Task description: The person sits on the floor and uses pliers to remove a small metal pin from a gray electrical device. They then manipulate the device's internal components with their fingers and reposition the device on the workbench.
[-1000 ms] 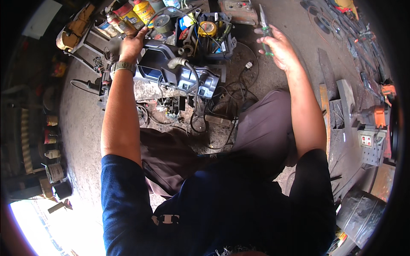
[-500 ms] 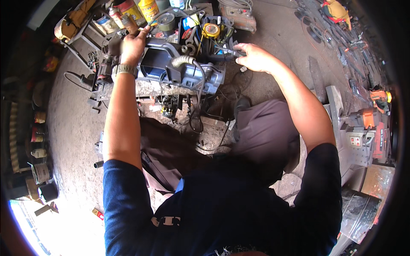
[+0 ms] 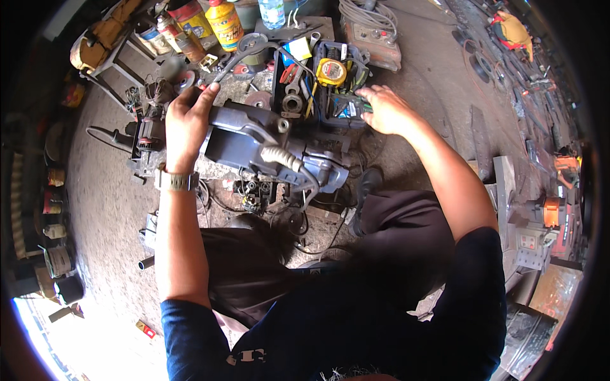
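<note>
My left hand [image 3: 189, 120] is closed, thumb and forefinger pinching a black cable [image 3: 270, 46] that arches over to the tool tray. Just right of that hand lies a blue-grey power tool [image 3: 238, 149] with a curved handle and a ribbed cable sleeve [image 3: 281, 156]. My right hand [image 3: 387, 111] is at the right side of a dark tool tray [image 3: 343, 119], fingers curled at its edge. What lies between those fingers is too small to make out. A yellow tape measure [image 3: 332, 72] and red-handled pliers [image 3: 291, 72] are in the tray.
Behind the tray stand a yellow bottle [image 3: 223, 25], a clear water bottle [image 3: 272, 13] and several cans. A grey box with coiled cable [image 3: 375, 47] sits at the far right. Small machine parts [image 3: 254, 195] lie nearer me. Metal bars and tools lie along the right.
The view has shifted, so the bench shows lower down. My left hand and the power tool have come closer to me. My right hand has moved slightly along the tray's side.
</note>
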{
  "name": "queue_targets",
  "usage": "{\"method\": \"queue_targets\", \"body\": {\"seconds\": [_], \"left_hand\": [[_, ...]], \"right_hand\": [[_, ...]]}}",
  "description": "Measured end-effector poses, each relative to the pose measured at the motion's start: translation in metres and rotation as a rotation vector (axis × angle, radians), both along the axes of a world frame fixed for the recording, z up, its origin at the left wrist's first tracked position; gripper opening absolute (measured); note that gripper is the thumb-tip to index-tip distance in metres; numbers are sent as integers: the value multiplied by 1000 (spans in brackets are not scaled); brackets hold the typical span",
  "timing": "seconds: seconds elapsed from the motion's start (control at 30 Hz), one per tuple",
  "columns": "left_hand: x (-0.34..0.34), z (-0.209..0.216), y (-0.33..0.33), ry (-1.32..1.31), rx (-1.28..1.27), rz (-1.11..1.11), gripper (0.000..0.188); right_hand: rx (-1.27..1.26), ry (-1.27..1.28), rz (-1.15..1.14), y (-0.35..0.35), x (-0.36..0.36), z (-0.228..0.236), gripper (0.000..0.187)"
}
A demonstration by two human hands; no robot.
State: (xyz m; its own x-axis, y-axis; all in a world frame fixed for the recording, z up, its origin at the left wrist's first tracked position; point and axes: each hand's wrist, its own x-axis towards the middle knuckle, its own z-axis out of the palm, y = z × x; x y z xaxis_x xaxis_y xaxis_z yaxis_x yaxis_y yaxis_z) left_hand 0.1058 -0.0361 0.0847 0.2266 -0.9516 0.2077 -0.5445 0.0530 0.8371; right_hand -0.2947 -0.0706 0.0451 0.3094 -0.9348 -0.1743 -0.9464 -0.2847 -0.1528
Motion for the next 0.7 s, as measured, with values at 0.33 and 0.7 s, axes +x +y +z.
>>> {"method": "queue_targets", "body": {"seconds": [0.33, 0.7], "left_hand": [[1, 2, 11, 68, -2, -7, 40], [1, 4, 11, 65, 16, -33, 43]], "right_hand": [[13, 104, -143, 4, 17, 18, 59], [65, 181, -180, -6, 25, 10, 57]]}}
